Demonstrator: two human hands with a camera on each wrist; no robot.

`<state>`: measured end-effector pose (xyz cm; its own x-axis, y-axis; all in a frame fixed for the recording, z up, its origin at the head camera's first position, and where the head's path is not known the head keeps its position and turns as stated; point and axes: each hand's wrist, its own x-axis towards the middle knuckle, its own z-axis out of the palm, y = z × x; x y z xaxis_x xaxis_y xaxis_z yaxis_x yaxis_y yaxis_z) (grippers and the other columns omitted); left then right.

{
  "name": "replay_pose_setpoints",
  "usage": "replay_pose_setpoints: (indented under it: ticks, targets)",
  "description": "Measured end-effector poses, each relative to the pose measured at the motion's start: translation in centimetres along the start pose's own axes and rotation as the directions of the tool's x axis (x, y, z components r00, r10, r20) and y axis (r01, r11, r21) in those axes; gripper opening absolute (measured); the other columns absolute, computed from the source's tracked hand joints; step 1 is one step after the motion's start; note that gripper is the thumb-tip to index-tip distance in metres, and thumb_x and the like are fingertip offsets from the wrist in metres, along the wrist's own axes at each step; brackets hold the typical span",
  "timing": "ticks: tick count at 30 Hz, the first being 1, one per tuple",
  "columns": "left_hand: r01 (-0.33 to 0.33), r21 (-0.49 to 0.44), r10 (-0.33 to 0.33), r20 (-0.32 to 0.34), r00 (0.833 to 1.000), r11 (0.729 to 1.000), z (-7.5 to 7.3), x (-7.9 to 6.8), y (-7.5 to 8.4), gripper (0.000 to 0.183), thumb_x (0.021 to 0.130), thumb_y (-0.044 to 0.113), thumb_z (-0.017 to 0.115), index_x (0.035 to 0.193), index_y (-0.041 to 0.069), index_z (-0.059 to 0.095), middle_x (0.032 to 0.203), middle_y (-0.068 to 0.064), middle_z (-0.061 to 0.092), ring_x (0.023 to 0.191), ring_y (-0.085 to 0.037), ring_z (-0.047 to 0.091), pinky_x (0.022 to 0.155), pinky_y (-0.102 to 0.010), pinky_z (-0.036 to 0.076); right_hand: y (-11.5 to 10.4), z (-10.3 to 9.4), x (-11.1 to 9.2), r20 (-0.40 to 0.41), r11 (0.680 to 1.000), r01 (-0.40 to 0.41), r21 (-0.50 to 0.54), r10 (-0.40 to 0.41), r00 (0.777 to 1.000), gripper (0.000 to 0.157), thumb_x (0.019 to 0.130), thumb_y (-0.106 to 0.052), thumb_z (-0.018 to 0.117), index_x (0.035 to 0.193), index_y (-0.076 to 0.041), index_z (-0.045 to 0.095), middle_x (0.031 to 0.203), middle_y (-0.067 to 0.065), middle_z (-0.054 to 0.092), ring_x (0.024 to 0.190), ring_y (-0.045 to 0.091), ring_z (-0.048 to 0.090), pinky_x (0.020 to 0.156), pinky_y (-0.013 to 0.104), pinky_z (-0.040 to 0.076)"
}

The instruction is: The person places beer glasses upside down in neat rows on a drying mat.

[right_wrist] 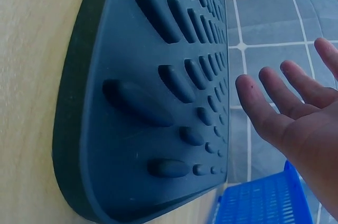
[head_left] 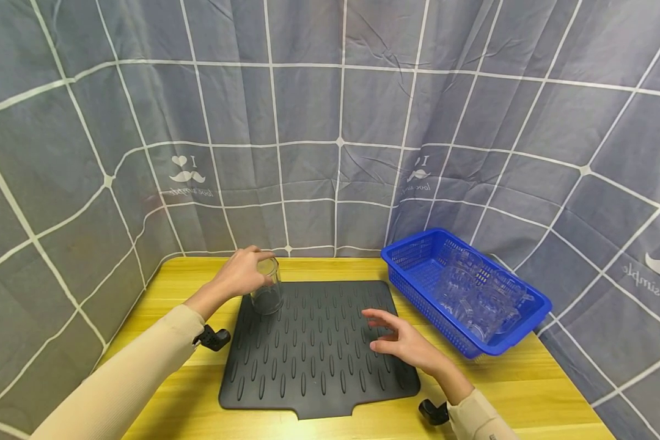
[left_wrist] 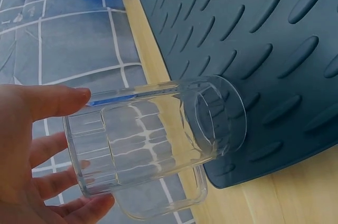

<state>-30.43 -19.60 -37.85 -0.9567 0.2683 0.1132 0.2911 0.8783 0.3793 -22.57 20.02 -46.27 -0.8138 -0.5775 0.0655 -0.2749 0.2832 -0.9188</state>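
A clear glass mug (left_wrist: 142, 139) with a side handle (left_wrist: 200, 187) stands on the far left corner of the dark grey ridged mat (head_left: 319, 342). My left hand (head_left: 245, 272) holds the mug from above, thumb on one side of its upper end and fingers on the other. In the left wrist view, its lower end meets the mat. My right hand (head_left: 404, 345) holds nothing; it hovers over the right part of the mat with fingers apart and loosely bent.
A blue plastic basket (head_left: 429, 299) with several clear glass mugs (head_left: 473, 293) stands at the right, beside the mat. The yellow wood-grain table (head_left: 192, 275) ends at grey curtains (head_left: 308, 171) with white lines at the back and sides.
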Motion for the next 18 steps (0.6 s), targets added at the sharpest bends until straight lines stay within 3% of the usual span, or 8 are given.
replay_pose_setpoints:
  ticks: [9, 18]
  targets:
    - [0.011, 0.004, -0.011, 0.030, 0.999, 1.000, -0.03, 0.19, -0.04, 0.067, 0.086, 0.024, 0.069, 0.149, 0.012, 0.051, 0.148, -0.025, 0.045, 0.134, -0.052, 0.042, 0.102, -0.066, 0.041, -0.22, -0.16, -0.03, 0.002, 1.000, 0.009, -0.003, -0.009, 1.000, 0.060, 0.098, -0.021, 0.068, 0.152, -0.025, 0.044, 0.156, 0.008, 0.042, 0.141, 0.047, 0.039, 0.100, 0.036, 0.051]
    - [0.018, 0.030, -0.019, 0.051, 0.998, 0.999, 0.03, 0.14, 0.24, 0.067, 0.090, 0.030, 0.071, 0.151, 0.012, 0.049, 0.147, -0.024, 0.044, 0.133, -0.048, 0.041, 0.094, -0.063, 0.048, -0.02, -0.09, 0.01, 0.007, 1.000, 0.013, -0.007, -0.013, 1.000, 0.060, 0.098, -0.021, 0.067, 0.153, -0.022, 0.043, 0.156, 0.011, 0.041, 0.140, 0.048, 0.039, 0.101, 0.039, 0.050]
